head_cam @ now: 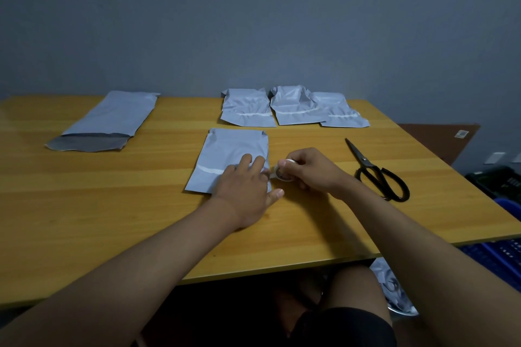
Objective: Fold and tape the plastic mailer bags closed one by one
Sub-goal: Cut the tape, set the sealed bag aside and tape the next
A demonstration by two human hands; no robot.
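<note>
A folded mailer bag (pixel 225 155) is laid flat at the centre of the surface (pixel 112 205), a strip of tape (pixel 210 169) drawn across its fold. It is pressed down by the extended fingers of the left hand (pixel 248 186), while a tape roll (pixel 283 170) is gripped at its right edge by the right hand (pixel 307 170). The film is judged light, limp and slippery, best pinned near the fold. Three sealed bags (pixel 290 108) are ranged behind; an open bag (pixel 107 121), contents unseen, lies far left; scissors (pixel 377 170) lie right.
</note>
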